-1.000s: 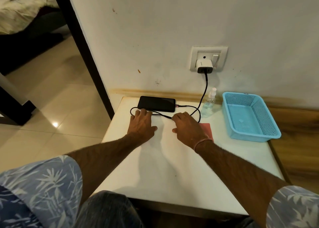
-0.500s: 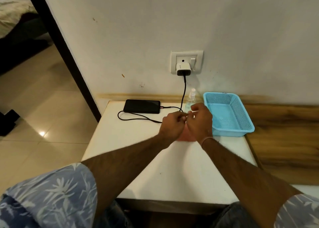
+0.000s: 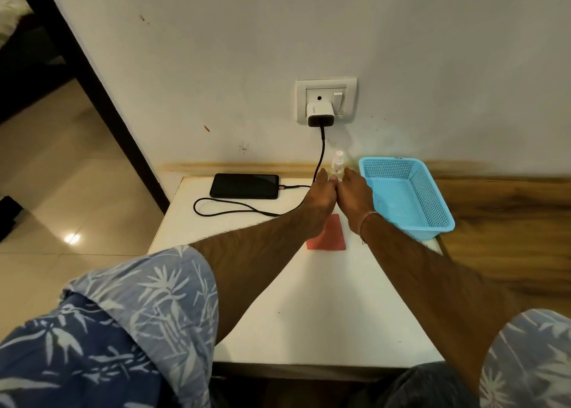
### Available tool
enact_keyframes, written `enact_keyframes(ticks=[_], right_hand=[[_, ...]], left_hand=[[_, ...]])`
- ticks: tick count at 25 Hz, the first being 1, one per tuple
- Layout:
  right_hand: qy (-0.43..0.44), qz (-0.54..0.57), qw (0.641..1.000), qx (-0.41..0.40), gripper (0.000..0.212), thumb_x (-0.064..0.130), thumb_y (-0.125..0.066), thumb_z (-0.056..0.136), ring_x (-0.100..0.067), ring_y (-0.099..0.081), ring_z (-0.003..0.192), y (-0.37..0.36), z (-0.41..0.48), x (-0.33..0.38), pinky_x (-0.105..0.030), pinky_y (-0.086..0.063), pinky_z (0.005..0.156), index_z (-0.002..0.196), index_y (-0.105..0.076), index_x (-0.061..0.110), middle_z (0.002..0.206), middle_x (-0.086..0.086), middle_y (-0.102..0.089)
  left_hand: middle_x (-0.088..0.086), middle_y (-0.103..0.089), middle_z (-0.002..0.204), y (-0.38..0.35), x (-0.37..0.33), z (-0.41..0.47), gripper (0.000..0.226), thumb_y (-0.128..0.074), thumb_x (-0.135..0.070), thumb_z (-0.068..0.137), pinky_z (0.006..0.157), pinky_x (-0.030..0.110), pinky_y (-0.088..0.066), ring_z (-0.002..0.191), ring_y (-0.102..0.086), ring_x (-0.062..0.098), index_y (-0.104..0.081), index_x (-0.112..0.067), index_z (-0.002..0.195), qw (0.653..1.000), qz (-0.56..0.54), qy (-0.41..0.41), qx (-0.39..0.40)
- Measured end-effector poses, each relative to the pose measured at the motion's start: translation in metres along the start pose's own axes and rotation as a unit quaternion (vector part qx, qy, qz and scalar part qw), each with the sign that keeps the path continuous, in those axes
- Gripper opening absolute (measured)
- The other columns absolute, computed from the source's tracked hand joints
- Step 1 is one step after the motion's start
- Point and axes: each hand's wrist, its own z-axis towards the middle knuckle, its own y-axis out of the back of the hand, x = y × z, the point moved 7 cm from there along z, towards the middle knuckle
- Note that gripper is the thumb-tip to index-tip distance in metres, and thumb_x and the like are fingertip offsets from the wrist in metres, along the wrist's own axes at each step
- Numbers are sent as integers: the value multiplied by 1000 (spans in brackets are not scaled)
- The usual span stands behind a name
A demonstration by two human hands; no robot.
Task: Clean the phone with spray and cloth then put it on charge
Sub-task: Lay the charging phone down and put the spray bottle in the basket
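Between both hands (image 3: 336, 191), spray bottle (image 3: 337, 165).

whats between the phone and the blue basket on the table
In the head view, between the phone and the blue basket: the plugged-in cable, both hands, and the spray bottle.

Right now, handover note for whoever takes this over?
Left hand and right hand: both at the spray bottle by the wall; grip hidden, can't confirm.
Phone: flat at the table's back left, cable plugged in, charger in the wall socket.
Red cloth: on the table between the forearms.
Blue basket: empty.
Done: charging connected. Left: can't tell whether cleaning was done.
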Motion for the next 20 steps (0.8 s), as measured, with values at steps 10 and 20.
enact_keyframes(ticks=[10, 20], right_hand=[[23, 24, 998, -45, 14, 22, -48, 92, -25, -61, 91, 17, 4, 18, -32, -42, 75, 92, -62, 19, 93, -4, -66], [71, -16, 992, -103, 23, 20, -52, 98, -25, -62, 100, 104, 32, 55, -35, -48, 91, 117, -64, 16, 115, -6, -67]], left_hand=[[3, -47, 149, -8, -25, -6, 45, -32, -21, 109, 98, 25, -34, 120, -47, 13, -34, -19, 155, 998, -35, -47, -6], [12, -61, 132, -61, -92, 6, 34, -38, -19, 109, 96, 31, -45, 116, -58, 24, -55, -8, 136, 993, 57, -94, 35]])
